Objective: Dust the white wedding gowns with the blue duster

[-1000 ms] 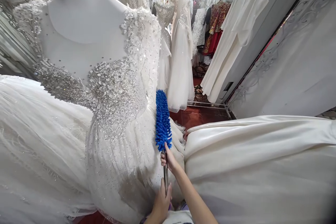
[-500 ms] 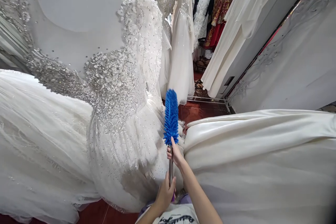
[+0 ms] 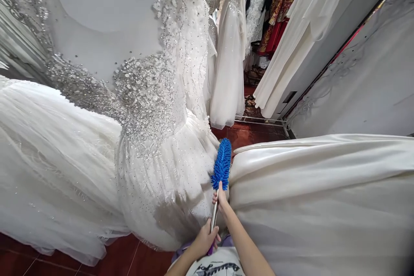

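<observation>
Blue shaggy duster (image 3: 221,167), elongated in the head, is held just right of the lower centre of the frame, pointed upward and tilted slightly to the right. Its slim metallic shaft (image 3: 214,212) is gripped by both hands: the right hand (image 3: 221,198) is clasped around it directly below the blue fibres, and the left hand (image 3: 206,237) is closed around it farther down, with a purple end (image 3: 211,249) exposed just beneath. Whether any fabric is touched by the duster's head cannot be told.

To the left of the duster, a white crystal-beaded gown with a gathered skirt (image 3: 152,108) is displayed on a smooth white mannequin (image 3: 100,0). The left side is filled by a sheer pale tulle skirt (image 3: 54,146), the lower right by smooth ivory satin fabric (image 3: 323,189). Long white dresses (image 3: 228,69) and a red-and-gold patterned garment (image 3: 280,6) are hung at the upper right of centre. Dark red floor tiles (image 3: 113,261) are seen at the lower left.
</observation>
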The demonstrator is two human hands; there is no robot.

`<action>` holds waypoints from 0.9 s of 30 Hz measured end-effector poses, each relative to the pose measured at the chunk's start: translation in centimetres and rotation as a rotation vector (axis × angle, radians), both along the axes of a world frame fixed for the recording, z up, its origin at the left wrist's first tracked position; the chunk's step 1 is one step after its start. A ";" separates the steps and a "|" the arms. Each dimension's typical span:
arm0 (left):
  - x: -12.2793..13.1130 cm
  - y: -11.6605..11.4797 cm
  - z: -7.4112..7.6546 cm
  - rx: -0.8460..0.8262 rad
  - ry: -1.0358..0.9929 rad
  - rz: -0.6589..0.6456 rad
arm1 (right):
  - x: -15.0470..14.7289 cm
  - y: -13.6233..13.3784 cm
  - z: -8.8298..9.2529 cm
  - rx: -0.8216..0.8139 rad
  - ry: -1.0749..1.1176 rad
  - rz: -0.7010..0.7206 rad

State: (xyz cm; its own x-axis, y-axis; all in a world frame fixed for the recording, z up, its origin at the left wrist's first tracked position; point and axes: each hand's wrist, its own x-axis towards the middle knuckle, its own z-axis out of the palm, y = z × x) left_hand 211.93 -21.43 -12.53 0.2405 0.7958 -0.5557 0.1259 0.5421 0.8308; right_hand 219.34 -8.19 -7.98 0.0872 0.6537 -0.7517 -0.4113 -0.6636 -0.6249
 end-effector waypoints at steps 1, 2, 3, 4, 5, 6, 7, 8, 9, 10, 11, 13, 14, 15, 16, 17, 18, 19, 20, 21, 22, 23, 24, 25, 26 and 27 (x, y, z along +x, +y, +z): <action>0.2 0.2 0.5 0.025 0.007 0.013 | 0.1 0.3 0.6 0.012 0.003 -0.007; 0.3 0.4 1.0 0.062 0.015 0.034 | -0.1 0.6 1.6 0.036 0.015 0.001; 0.4 0.6 1.7 0.105 0.024 0.062 | -0.4 1.1 2.7 0.067 0.026 0.024; 0.5 0.8 2.3 0.144 0.029 0.093 | -0.9 1.5 4.0 0.112 0.038 0.065; 0.6 1.0 2.8 0.179 0.030 0.129 | -1.6 1.8 5.3 0.167 0.048 0.123; 0.7 1.2 3.3 0.201 0.029 0.169 | -2.3 2.1 6.5 0.225 0.054 0.190; 0.8 1.3 3.6 0.208 0.032 0.212 | -3.2 2.2 7.4 0.278 0.055 0.255; 0.8 1.4 3.7 0.200 0.043 0.256 | -4.0 2.3 8.0 0.317 0.049 0.302; 0.7 1.4 3.6 0.182 0.055 0.290 | -4.7 2.3 8.3 0.339 0.036 0.327; 0.5 1.4 3.3 0.165 0.065 0.309 | -5.3 2.2 8.1 0.342 0.013 0.326; 0.3 1.2 2.9 0.152 0.077 0.313 | -5.6 2.1 7.5 0.320 -0.020 0.298; -0.3 0.7 1.9 0.130 0.093 0.271 | -5.6 1.7 5.6 0.223 -0.072 0.195; -0.6 0.3 1.3 0.108 0.086 0.234 | -5.3 1.5 4.4 0.163 -0.083 0.144; -0.8 0.0 0.8 0.079 0.070 0.194 | -4.7 1.2 3.3 0.107 -0.086 0.102; -0.9 -0.3 0.4 0.045 0.052 0.160 | -4.0 0.9 2.3 0.059 -0.084 0.072; -0.9 -0.6 0.1 0.015 0.030 0.129 | -3.3 0.7 1.5 0.024 -0.082 0.051; -0.9 -0.7 0.0 -0.006 0.009 0.104 | -2.5 0.5 0.9 0.006 -0.081 0.036; -0.7 -0.8 0.1 -0.015 -0.003 0.087 | -1.8 0.3 0.6 0.001 -0.080 0.025; -0.6 -0.7 0.2 -0.013 -0.004 0.078 | -1.3 0.3 0.7 0.004 -0.073 0.015; -0.4 -0.6 0.5 -0.004 0.002 0.076 | -0.9 0.3 1.0 0.013 -0.065 0.006; -0.3 -0.4 1.0 0.015 0.010 0.079 | -0.7 0.5 1.6 0.025 -0.055 -0.001; -0.2 -0.2 1.5 0.048 0.022 0.088 | -0.8 0.7 2.4 0.038 -0.043 0.000; -0.1 0.0 2.0 0.090 0.035 0.105 | -1.0 0.9 3.4 0.059 -0.027 0.020; 0.0 0.2 2.6 0.136 0.048 0.126 | -1.4 1.1 4.5 0.098 -0.006 0.060; 0.0 0.3 3.2 0.179 0.058 0.160 | -1.9 1.2 5.6 0.156 0.018 0.119; 0.0 0.5 3.7 0.211 0.063 0.201 | -2.5 1.3 6.6 0.228 0.043 0.190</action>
